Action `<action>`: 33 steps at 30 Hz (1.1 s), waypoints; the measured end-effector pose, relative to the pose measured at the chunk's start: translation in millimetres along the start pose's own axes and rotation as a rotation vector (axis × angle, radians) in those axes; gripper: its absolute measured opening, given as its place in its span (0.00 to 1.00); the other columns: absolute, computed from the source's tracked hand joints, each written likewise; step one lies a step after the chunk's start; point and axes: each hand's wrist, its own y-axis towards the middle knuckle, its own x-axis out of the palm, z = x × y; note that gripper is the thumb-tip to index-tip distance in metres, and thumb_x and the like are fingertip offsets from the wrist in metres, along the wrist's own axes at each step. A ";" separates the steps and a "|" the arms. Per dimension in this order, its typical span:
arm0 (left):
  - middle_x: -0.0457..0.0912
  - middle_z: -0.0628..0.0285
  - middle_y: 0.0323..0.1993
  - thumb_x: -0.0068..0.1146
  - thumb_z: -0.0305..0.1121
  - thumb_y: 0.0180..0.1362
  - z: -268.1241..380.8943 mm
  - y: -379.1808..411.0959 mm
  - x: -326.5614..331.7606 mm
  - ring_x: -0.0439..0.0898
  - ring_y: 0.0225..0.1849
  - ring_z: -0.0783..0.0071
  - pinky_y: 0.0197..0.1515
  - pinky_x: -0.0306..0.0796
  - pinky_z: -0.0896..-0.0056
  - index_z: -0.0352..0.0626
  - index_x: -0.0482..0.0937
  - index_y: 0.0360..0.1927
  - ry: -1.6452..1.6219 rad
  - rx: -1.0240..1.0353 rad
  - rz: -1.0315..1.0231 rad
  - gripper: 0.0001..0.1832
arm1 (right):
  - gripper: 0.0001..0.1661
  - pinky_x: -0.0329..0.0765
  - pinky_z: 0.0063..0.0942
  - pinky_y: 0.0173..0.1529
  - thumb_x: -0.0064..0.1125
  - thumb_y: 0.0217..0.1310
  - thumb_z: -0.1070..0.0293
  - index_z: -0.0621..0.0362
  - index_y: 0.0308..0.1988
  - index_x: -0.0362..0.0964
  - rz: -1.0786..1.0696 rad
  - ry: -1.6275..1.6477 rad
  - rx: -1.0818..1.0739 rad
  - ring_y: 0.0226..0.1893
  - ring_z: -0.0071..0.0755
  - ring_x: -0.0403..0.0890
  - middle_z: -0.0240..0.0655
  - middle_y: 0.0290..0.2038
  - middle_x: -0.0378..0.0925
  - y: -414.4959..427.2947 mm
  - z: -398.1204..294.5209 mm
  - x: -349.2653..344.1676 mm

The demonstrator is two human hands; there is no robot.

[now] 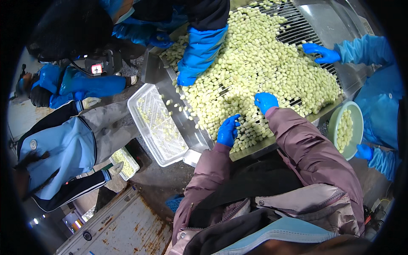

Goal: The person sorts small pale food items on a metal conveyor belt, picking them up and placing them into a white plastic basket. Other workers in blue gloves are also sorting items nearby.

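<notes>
A broad layer of pale green oval fruits (251, 60), much like peeled grapes, covers a metal bar grate (295, 25) in front of me. My left hand (227, 131), in a blue glove, hovers at the near edge of the layer with its fingers part bent and apart. I see nothing held in it. To its right and farther in, my right hand (266, 102), gloved alike, rests at the fruits with its fingers curled down. Its fingertips are partly hidden, so a hold on a fruit cannot be made out. Dark bars show between my hands.
A white perforated plastic basket (159, 127) with some fruits hangs at the table's left chute. A co-worker's gloved hand (186, 79) is in the fruits; another's hand (322, 53) is across at right, beside a green bowl (357, 127) of fruits. A person (63, 143) stands left.
</notes>
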 end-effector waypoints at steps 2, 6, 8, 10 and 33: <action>0.79 0.69 0.34 0.57 0.42 0.68 18.5 20.6 7.0 0.66 0.22 0.86 0.22 0.59 0.83 0.49 0.82 0.56 0.179 0.075 0.139 0.17 | 0.13 0.76 0.49 0.37 0.53 0.63 0.50 0.45 0.37 0.77 0.089 0.099 0.032 0.34 0.53 0.81 0.41 0.31 0.81 -1.1 6.5 16.1; 0.83 0.68 0.40 0.63 0.36 0.64 48.0 92.0 11.6 0.76 0.35 0.82 0.38 0.69 0.80 0.45 0.83 0.53 0.211 0.470 0.171 0.16 | 0.18 0.75 0.49 0.35 0.51 0.66 0.44 0.43 0.38 0.77 -0.002 0.137 0.012 0.32 0.52 0.82 0.41 0.31 0.82 -16.3 -3.2 9.3; 0.85 0.57 0.49 0.65 0.41 0.61 59.6 128.9 5.6 0.84 0.47 0.63 0.51 0.75 0.64 0.45 0.82 0.54 0.559 0.571 0.290 0.20 | 0.18 0.75 0.49 0.36 0.52 0.65 0.43 0.42 0.37 0.78 -0.078 0.119 0.032 0.33 0.51 0.82 0.40 0.31 0.82 -27.2 -18.6 -1.3; 0.83 0.53 0.51 0.66 0.47 0.57 75.3 144.0 40.5 0.81 0.53 0.54 0.53 0.75 0.56 0.46 0.79 0.57 0.998 0.551 0.459 0.27 | 0.18 0.75 0.49 0.37 0.53 0.64 0.42 0.42 0.37 0.78 -0.106 0.120 0.087 0.33 0.50 0.83 0.39 0.31 0.82 -40.1 -9.4 -2.4; 0.84 0.58 0.36 0.68 0.45 0.56 72.4 175.4 43.9 0.83 0.40 0.55 0.42 0.74 0.56 0.49 0.81 0.45 0.987 0.477 0.335 0.18 | 0.33 0.76 0.39 0.44 0.68 0.51 0.73 0.47 0.59 0.74 0.343 0.413 0.014 0.39 0.46 0.79 0.39 0.42 0.79 -25.3 2.9 -26.3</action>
